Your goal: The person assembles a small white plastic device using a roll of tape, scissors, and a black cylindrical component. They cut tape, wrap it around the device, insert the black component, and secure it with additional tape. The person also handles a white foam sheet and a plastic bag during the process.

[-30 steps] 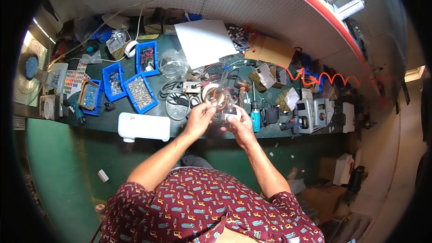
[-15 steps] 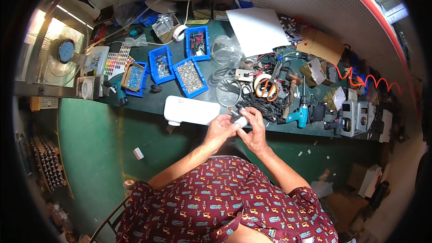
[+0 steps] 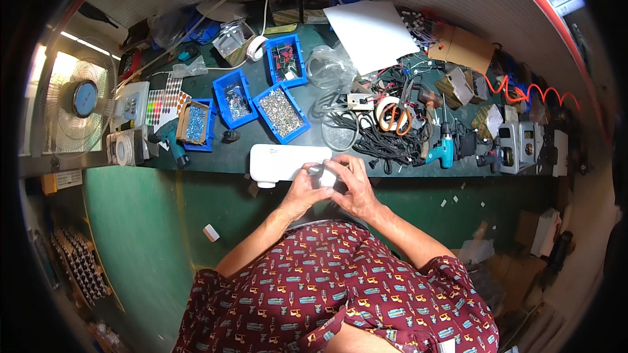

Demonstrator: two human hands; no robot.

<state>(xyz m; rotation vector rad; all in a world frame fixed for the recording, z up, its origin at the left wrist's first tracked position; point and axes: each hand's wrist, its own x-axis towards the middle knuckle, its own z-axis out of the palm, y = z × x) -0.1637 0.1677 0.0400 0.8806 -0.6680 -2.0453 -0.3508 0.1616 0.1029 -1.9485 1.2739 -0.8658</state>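
In front of my body, at the bench's near edge, both hands are closed around a small rounded white part (image 3: 328, 178). My left hand (image 3: 301, 196) grips it from the left, and the fingers of my right hand (image 3: 355, 188) wrap over its right side. Blur and fingers hide its exact shape, so its kind cannot be made out. Just behind my hands lies a long white plastic housing (image 3: 284, 161) with a short round neck on its near side, resting along the edge of the green bench top (image 3: 226, 160).
Blue bins (image 3: 286, 132) of screws and small parts stand behind the housing. To the right are black cables (image 3: 386, 147), orange-handled scissors (image 3: 396, 119) and a teal power drill (image 3: 442, 149). Another teal tool (image 3: 174, 146) lies left, near a fan (image 3: 84, 99).
My hands have moved slightly left with the white part, which has turned between my fingers. The dark piece and brassy tip seen on it before no longer show clearly.
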